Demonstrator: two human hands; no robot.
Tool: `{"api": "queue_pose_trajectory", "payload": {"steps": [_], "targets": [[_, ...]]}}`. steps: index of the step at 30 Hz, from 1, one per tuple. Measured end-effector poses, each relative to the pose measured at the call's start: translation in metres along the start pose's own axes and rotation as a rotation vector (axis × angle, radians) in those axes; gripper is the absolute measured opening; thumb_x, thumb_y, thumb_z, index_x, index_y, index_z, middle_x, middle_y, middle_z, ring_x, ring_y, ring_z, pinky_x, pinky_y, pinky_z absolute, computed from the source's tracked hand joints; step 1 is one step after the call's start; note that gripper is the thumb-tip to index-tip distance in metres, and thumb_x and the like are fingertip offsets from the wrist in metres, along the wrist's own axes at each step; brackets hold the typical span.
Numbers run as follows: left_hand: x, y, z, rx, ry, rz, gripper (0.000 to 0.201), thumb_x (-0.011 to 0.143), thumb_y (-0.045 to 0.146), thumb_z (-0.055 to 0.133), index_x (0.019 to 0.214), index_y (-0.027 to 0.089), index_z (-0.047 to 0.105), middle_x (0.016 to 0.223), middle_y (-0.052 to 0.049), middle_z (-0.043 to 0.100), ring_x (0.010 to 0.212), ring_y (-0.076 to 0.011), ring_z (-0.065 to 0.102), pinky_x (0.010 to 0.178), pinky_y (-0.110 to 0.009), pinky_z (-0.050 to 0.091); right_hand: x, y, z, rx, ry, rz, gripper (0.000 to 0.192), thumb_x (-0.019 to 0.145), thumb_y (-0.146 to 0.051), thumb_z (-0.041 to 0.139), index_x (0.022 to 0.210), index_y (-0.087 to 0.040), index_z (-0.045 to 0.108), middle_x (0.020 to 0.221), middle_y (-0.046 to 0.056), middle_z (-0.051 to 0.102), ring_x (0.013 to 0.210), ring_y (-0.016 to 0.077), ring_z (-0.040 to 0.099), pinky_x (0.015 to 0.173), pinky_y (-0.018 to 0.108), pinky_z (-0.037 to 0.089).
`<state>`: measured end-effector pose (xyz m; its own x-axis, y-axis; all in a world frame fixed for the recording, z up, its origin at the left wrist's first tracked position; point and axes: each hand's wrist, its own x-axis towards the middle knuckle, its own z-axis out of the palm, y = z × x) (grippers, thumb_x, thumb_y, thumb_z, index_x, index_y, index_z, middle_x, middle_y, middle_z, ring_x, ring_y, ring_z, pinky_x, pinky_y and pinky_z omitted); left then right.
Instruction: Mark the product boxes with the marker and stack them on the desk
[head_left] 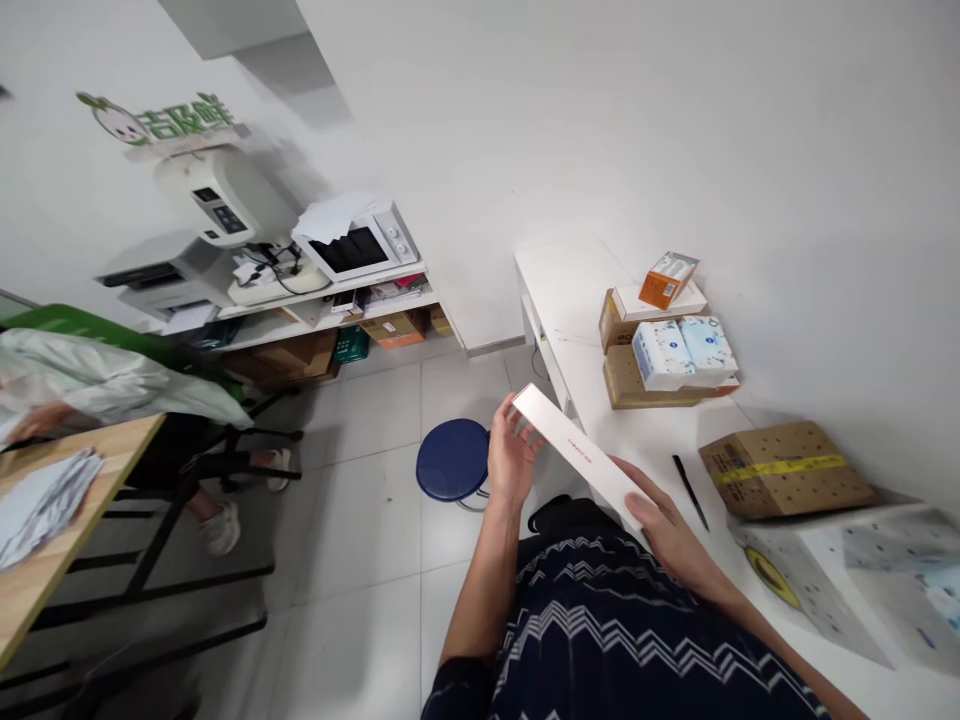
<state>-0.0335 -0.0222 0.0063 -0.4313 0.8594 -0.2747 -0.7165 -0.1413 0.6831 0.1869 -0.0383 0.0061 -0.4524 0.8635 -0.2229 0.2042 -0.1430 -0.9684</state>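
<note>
A long, narrow white box [561, 436] with small red lettering on its face is held aslant in front of my body, above the floor and the edge of the white table. My left hand [513, 458] is closed at its far left end, with fingertips curled behind it and partly hidden. At the near right end, my right hand [664, 525] grips the box, thumb on the printed face and fingers around the far edge. A black pen [690, 490] lies on the table just right of my right hand.
On the white table [574, 300] stand stacked boxes with tissue packs [684, 352], an orange box [667, 280] and a taped carton [784, 468]. A blue round stool [452, 459] is on the floor. Left, a person sits at a wooden desk [82, 530]; a microwave [356, 245] rests on a shelf.
</note>
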Motion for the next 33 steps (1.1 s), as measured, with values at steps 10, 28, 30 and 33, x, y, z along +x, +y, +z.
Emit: {"api": "queue_pose_trajectory", "payload": {"steps": [10, 28, 30, 33], "targets": [[-0.014, 0.001, 0.008, 0.079, -0.117, 0.02, 0.058, 0.065, 0.048, 0.087, 0.116, 0.026, 0.068, 0.105, -0.004, 0.069, 0.089, -0.0185, 0.063, 0.075, -0.027, 0.052, -0.004, -0.012, -0.015, -0.098, 0.083, -0.029, 0.07, 0.082, -0.054, 0.06, 0.146, -0.029, 0.045, 0.155, 0.01, 0.044, 0.143, 0.0344, 0.039, 0.117, 0.052, 0.033], [-0.015, 0.008, 0.0, 0.047, -0.069, 0.059, 0.061, 0.068, 0.051, 0.076, 0.119, 0.018, 0.071, 0.131, -0.013, 0.068, 0.121, -0.0347, 0.062, 0.091, -0.037, 0.053, -0.001, -0.008, -0.018, -0.297, 0.211, -0.26, 0.091, 0.072, -0.034, 0.074, 0.152, -0.028, 0.03, 0.151, 0.013, 0.035, 0.141, 0.0384, 0.037, 0.117, 0.056, 0.033], [-0.013, 0.009, -0.004, 0.093, -0.026, 0.051, 0.056, 0.07, 0.046, 0.078, 0.118, 0.017, 0.073, 0.127, -0.013, 0.071, 0.112, -0.0305, 0.066, 0.084, -0.032, 0.053, 0.001, -0.006, -0.021, -0.39, 0.23, -0.361, 0.095, 0.071, -0.034, 0.075, 0.153, -0.028, 0.028, 0.151, 0.013, 0.033, 0.144, 0.0402, 0.032, 0.119, 0.057, 0.029], [-0.011, 0.01, -0.006, 0.12, 0.02, 0.023, 0.053, 0.065, 0.033, 0.08, 0.115, 0.016, 0.075, 0.114, -0.011, 0.076, 0.095, -0.0244, 0.07, 0.074, -0.027, 0.052, 0.004, -0.004, -0.023, -0.464, 0.23, -0.412, 0.101, 0.072, -0.034, 0.077, 0.156, -0.029, 0.022, 0.153, 0.014, 0.03, 0.147, 0.0404, 0.027, 0.121, 0.058, 0.025]]}}
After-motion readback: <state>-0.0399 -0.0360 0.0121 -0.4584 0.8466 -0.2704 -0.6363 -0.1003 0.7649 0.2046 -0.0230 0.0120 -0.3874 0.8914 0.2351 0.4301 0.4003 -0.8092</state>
